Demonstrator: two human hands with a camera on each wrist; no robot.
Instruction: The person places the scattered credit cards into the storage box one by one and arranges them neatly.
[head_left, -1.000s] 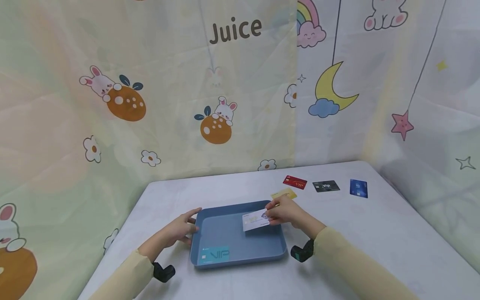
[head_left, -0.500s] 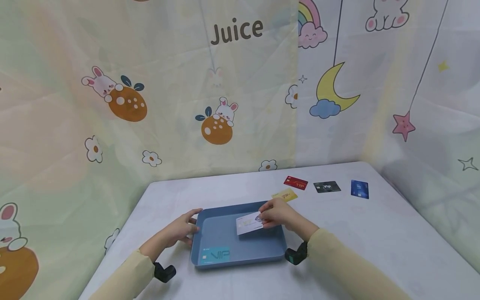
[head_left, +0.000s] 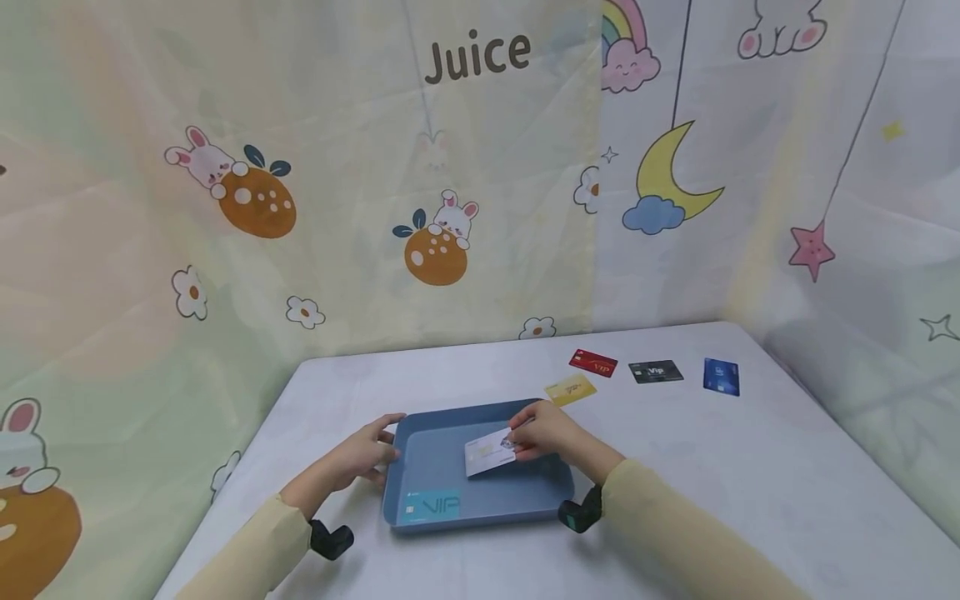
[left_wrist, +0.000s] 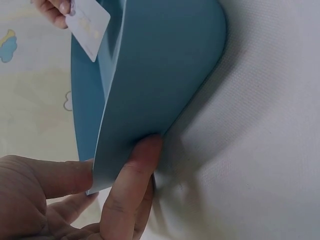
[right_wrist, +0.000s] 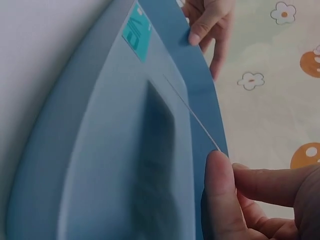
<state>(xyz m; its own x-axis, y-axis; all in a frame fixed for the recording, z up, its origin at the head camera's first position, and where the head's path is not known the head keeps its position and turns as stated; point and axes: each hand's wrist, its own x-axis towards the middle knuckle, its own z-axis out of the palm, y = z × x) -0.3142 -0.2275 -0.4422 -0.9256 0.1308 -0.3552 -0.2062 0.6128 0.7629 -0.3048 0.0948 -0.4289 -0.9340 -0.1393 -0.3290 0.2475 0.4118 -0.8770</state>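
Observation:
In the head view my right hand [head_left: 546, 431] pinches a white card [head_left: 489, 452] by its right end, between thumb and fingers. The card hangs tilted over the middle of a blue tray [head_left: 480, 524], and the right wrist view shows it edge-on above its shadow on the tray floor. My left hand [head_left: 362, 454] holds the tray's left side near the far corner. Its thumb hooks over the rim, while a finger [left_wrist: 131, 187] presses the outer wall in the left wrist view. A teal VIP card [head_left: 432, 505] lies flat in the tray's near left corner.
Behind the tray's far right corner lies a yellow card [head_left: 570, 389]. Farther back are a red card [head_left: 593, 362], a black card [head_left: 656, 372] and a blue card [head_left: 722, 377], spread along the white table [head_left: 750, 467]. A printed curtain [head_left: 345, 167] hangs behind the table.
My right hand has carried the white card left and slightly nearer over the tray, uncovering more of the yellow card. The left hand stays on the tray's side.

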